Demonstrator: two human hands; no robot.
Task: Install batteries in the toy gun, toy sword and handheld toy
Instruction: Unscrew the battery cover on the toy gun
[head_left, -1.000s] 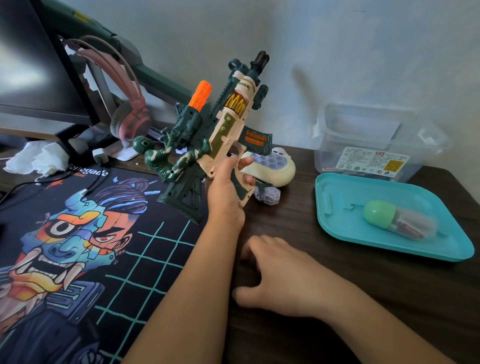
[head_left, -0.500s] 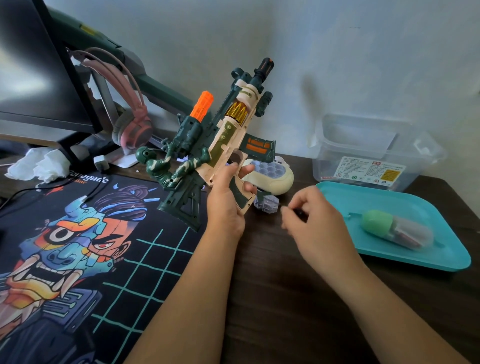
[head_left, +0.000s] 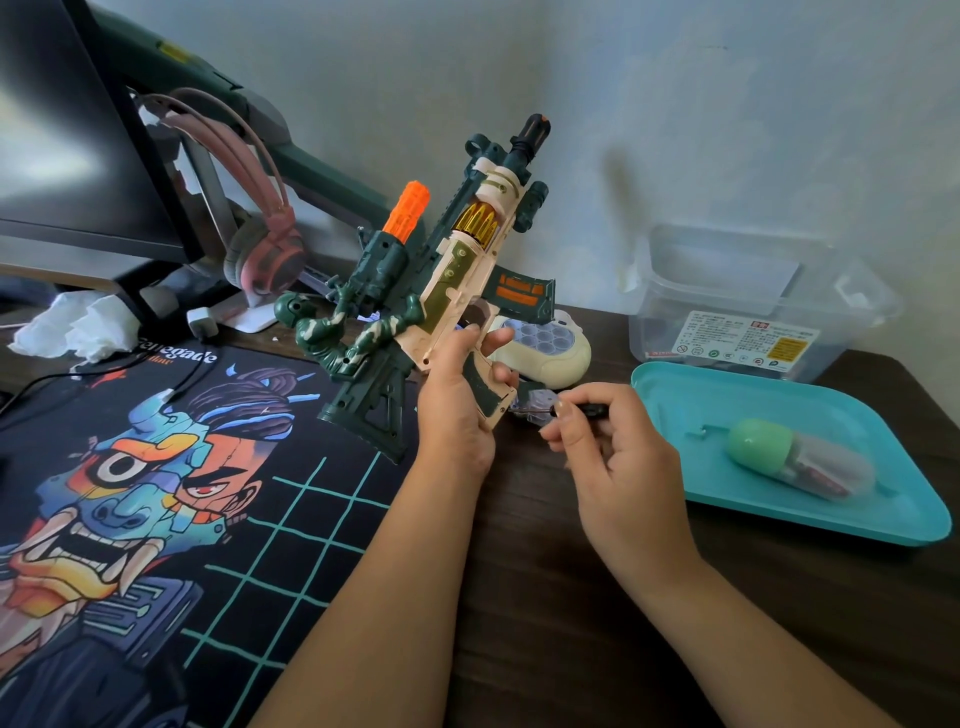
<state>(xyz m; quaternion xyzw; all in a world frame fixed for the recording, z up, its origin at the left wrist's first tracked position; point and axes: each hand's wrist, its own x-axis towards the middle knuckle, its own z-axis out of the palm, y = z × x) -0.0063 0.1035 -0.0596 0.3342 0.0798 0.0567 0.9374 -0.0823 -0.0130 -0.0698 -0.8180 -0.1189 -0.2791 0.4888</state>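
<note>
Left hand (head_left: 457, 410) has the toy gun (head_left: 457, 270) by its grip, fingers (head_left: 496, 339) wrapped round it, muzzle tilted up over the table's middle. Just behind lies the handheld toy (head_left: 550, 348). The right hand (head_left: 618, 467) pinches a small screwdriver (head_left: 592, 409), tip at the grip's base — step 1, I'd say, freeing the battery cover. Next: seat the tip squarely, turn without slipping. Near the right edge — a teal tray (head_left: 675, 400) holding a capsule (head_left: 763, 449).
</note>
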